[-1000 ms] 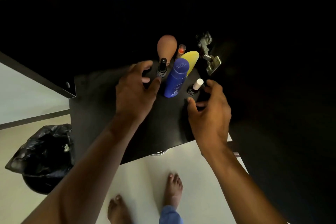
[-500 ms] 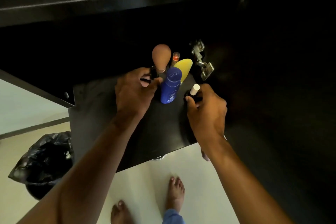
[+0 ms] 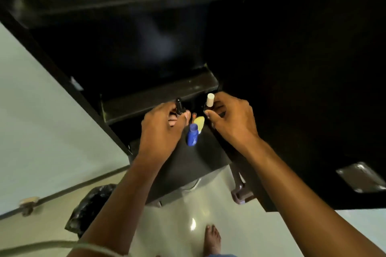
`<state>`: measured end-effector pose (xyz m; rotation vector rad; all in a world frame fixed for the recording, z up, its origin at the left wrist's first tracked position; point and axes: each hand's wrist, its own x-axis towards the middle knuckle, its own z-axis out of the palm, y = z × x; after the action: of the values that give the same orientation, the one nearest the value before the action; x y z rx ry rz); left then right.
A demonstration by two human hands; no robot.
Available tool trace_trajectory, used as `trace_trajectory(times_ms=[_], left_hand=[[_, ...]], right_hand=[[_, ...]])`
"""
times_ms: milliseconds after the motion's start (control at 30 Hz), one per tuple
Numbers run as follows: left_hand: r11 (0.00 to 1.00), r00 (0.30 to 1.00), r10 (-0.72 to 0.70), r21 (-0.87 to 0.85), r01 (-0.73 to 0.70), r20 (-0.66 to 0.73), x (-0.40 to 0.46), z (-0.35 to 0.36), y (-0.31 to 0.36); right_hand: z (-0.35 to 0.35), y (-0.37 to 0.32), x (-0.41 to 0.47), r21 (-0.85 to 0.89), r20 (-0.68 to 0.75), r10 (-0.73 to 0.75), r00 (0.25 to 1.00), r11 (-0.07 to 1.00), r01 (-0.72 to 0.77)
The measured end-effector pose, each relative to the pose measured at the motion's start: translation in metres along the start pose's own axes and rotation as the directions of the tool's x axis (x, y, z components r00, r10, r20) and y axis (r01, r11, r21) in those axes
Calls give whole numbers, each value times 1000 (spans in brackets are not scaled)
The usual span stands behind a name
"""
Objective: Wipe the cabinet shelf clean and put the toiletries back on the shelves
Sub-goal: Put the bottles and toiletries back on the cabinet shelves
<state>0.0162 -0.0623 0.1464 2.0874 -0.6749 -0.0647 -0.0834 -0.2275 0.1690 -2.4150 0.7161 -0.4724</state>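
My left hand (image 3: 161, 129) is shut on a small black-capped bottle (image 3: 179, 106), held up in front of a dark cabinet shelf (image 3: 158, 96). My right hand (image 3: 231, 119) is shut on a small white-capped bottle (image 3: 210, 100) at the same height. Between and below the hands, on a black surface (image 3: 200, 158), stand a blue bottle (image 3: 192, 134), a yellow bottle (image 3: 199, 122) and a small orange-capped item (image 3: 194, 115). An upper shelf (image 3: 133, 0) crosses the top of the cabinet.
A black bin bag (image 3: 92, 206) sits on the pale floor at lower left. A cabinet door with a metal hinge plate (image 3: 361, 177) stands open on the right. A brown stool leg (image 3: 240, 192) and my bare foot (image 3: 212, 240) are below.
Both hands closed on the two small bottles and lifted them off the black surface toward the shelf. The view tilted up; the brown rounded item is hidden now.
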Motion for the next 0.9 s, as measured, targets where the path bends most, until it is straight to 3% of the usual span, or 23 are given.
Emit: trace_trajectory(times_ms=[167,300,533,667,767,900], left_hand=[[978,976,208,-8,-209,-66,20,-87,87],[952,948,284,-75,-296,-144,33,-148,148],[889,875,437,-47,-455,-208,56,-238,234],[840,793,530,53,-541,-300,76,-283,281],[829,749,558,209,-518,-357,105,-307,310],[882,838,448,304,-359,-311,159,-322,329]], right_hand=[[-85,-84,9,84,-20,-91,996,992,93],[-146,-145,18,182,-126,-145,981,969,166],[-233,-227,51,231,-372,-229,900,916,329],[-276,-260,79,260,-489,-271,829,862,435],[-296,-280,114,255,-545,-285,789,840,479],[-300,-301,171,246,-468,-282,837,869,430]])
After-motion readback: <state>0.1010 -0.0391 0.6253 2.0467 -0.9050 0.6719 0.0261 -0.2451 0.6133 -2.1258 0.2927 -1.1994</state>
